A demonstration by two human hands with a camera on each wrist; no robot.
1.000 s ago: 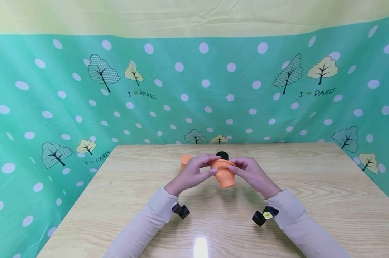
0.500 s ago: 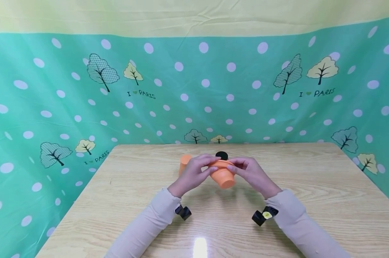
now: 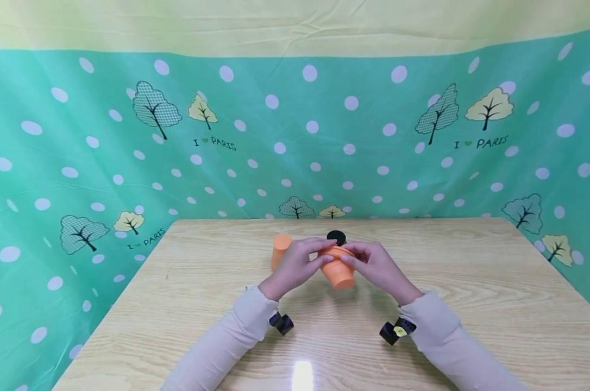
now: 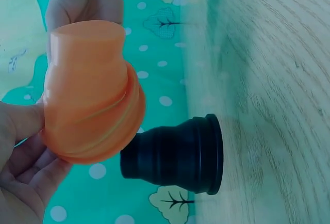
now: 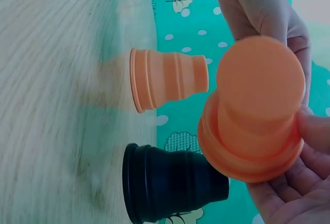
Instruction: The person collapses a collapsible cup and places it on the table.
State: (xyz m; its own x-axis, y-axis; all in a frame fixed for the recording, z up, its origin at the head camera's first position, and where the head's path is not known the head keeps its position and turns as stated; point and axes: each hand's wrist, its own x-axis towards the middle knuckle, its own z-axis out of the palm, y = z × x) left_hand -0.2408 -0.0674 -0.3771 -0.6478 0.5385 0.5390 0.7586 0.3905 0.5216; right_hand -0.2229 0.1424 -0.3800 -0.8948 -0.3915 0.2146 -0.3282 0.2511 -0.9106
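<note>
An orange stepped collapsible cup (image 3: 338, 274) is held above the table by both hands, its flat base tilted down toward the head camera. My left hand (image 3: 301, 265) grips its rim from the left, with thumb in front and fingers behind. On the opposite side, my right hand (image 3: 377, 267) pinches the rim in the same way. The wrist views show the cup's wide folds pushed unevenly, slanting on one side in the left wrist view (image 4: 90, 95). The inside of the cup is hidden.
Behind the hands, a black stepped cup (image 5: 167, 182) stands upside down on the wooden table (image 3: 187, 304). A second orange cup (image 5: 167, 79), also upside down, stands to its left. A dotted green curtain (image 3: 246, 179) hangs beyond the table's far edge.
The held cup has tipped so that its base faces the head camera more. Both hands have drawn slightly closer together, keeping their hold on the rim. The standing cups have not moved.
</note>
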